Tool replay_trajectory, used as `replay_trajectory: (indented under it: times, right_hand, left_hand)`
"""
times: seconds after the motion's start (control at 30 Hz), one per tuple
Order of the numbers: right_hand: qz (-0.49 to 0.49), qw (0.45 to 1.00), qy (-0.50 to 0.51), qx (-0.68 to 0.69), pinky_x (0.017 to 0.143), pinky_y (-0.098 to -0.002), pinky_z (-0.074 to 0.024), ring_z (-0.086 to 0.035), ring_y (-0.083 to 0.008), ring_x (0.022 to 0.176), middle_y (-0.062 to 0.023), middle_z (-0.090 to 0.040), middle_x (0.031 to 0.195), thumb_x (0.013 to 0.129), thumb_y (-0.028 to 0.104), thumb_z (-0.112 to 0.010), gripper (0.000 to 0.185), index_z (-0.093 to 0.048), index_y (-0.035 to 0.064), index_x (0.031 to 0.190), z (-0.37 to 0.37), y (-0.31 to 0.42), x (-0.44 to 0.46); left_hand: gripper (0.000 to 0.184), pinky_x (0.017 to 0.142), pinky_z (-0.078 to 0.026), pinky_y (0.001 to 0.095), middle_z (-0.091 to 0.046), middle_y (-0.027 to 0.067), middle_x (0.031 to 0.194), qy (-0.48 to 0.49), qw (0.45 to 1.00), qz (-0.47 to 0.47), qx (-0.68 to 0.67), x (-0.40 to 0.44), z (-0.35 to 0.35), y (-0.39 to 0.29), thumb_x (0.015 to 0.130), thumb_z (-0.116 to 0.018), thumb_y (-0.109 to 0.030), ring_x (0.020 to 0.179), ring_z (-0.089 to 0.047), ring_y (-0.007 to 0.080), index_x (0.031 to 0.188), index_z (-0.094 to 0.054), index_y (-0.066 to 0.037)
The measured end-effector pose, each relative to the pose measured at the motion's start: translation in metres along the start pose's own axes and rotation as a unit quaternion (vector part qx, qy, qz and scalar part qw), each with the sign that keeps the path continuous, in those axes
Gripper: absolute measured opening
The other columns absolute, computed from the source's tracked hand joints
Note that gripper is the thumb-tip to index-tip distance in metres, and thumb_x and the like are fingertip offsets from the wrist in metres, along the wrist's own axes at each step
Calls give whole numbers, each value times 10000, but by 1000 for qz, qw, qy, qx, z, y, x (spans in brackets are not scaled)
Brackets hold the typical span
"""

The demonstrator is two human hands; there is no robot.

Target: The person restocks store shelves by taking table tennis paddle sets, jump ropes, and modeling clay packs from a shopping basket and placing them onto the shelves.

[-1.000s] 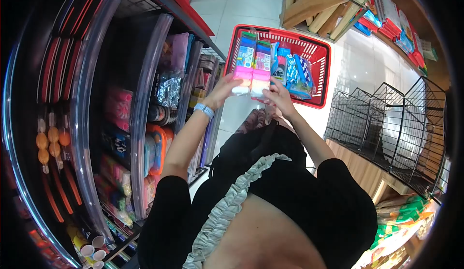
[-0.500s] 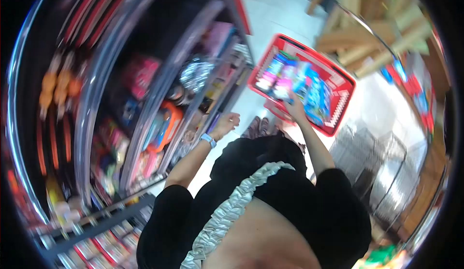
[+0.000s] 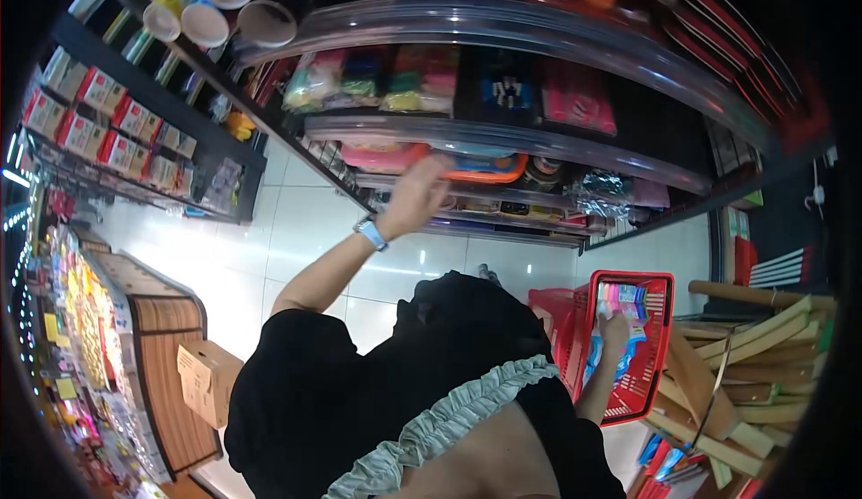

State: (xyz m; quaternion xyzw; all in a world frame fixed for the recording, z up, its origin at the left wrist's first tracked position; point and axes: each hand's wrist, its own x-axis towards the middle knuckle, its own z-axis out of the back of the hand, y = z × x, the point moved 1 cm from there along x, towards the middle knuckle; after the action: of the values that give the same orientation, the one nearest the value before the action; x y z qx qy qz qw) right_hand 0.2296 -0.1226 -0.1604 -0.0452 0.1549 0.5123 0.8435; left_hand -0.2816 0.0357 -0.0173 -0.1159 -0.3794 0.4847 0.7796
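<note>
White floor tiles (image 3: 296, 207) run beneath tiered black shelves in a shop aisle. Against them, an orange-rimmed case (image 3: 492, 169) sits on a lower shelf, just beside pink goods. The left hand (image 3: 416, 196), blurred, is at its near end; whether they touch, or its fingers are apart or together, I cannot tell. At the person's right side, the right hand (image 3: 614, 328) is inside a red basket (image 3: 668, 337), over colourful packs (image 3: 628, 296) near blue ones; whether its fingers clamp anything is unclear. My judgement: a left-handed reach to the shelf is in hand, and any grasp there calls for spreading the fingers and clearing the transparent strips (image 3: 503, 137). Farther out are wooden pieces (image 3: 763, 337) beside the basket and a cardboard box (image 3: 208, 380).
</note>
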Motion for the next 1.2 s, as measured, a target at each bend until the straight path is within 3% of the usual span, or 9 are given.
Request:
replay_trajectory:
  times: [0.07, 0.13, 0.27, 0.47, 0.77, 0.87, 0.97, 1.17, 1.2]
  right_hand:
    - [46, 995, -69, 58, 714, -442, -494, -646, -359, 813, -196, -663, 864, 793, 357, -616, 461, -607, 18, 1106, 32, 33, 17]
    - [115, 973, -27, 199, 746, -366, -500, -657, -302, 852, -206, -664, 950, 835, 293, -622, 425, -589, -3, 1138, 84, 101, 12]
    - [304, 885, -47, 349, 679, -278, -499, -634, -155, 733, -124, -676, 869, 852, 162, -629, 320, -590, 2, 1126, 99, 213, 27]
    - [445, 799, 51, 402, 680, -260, -501, -632, -134, 788, -94, -666, 891, 850, 123, -626, 268, -615, 12, 1094, 158, 397, -21]
    - [451, 836, -183, 255, 738, -359, -496, -637, -280, 802, -137, -646, 952, 770, 170, -662, 407, -562, 35, 1140, 169, 502, 1]
    - [467, 818, -139, 305, 722, -300, -491, -645, -215, 846, -132, -643, 1004, 808, 181, -668, 468, -510, 32, 1221, 159, 512, 26]
    - [405, 833, -39, 376, 801, -384, -486, -611, -305, 927, -183, -586, 1099, 816, 260, -657, 441, -537, 49, 1184, 158, 517, 33]
    - [439, 809, -216, 324, 813, -371, -494, -626, -259, 902, -176, -580, 1103, 835, 306, -659, 464, -535, 22, 1180, 165, 532, 9]
    - [441, 800, -128, 386, 740, -332, -495, -623, -219, 833, -142, -593, 1045, 841, 290, -660, 461, -526, 21, 1191, 168, 540, 7]
  left_hand:
    - [372, 883, -444, 431, -561, 164, 1137, -85, 992, -45, 82, 16, 52, 5, 758, -590, -33, 1046, -540, 360, 1128, -557, -54]
    - [446, 919, -416, 433, -520, 154, 1221, -161, 975, -27, 152, 23, 88, 34, 728, -606, -31, 1092, -505, 350, 1168, -538, -57]
    - [535, 932, -401, 421, -483, 137, 1285, -159, 956, -1, 245, 36, 137, 61, 724, -637, -52, 1092, -493, 335, 1240, -493, -65]
    - [588, 863, -419, 401, -482, 106, 1271, -114, 942, -55, 310, 54, 151, 84, 720, -694, -133, 1052, -494, 308, 1265, -479, -83]
    - [559, 929, -357, 417, -530, 109, 1168, -93, 915, -69, 386, 88, 146, 100, 736, -692, -213, 1048, -504, 272, 1257, -515, -120]
    - [502, 925, -367, 415, -544, 94, 1169, -69, 913, -72, 396, 91, 141, 111, 753, -674, -212, 1053, -510, 263, 1233, -548, -135]
    - [384, 933, -379, 416, -573, 86, 1124, -76, 923, -100, 364, 92, 139, 113, 776, -589, -166, 993, -534, 256, 1153, -586, -95]
    - [347, 826, -427, 380, -601, 57, 1042, -78, 933, -153, 317, 82, 133, 87, 717, -644, -192, 925, -539, 238, 1048, -630, -87]
    - [343, 807, -432, 373, -603, 58, 1025, -85, 937, -157, 299, 82, 134, 78, 709, -657, -191, 908, -540, 238, 1035, -632, -84]
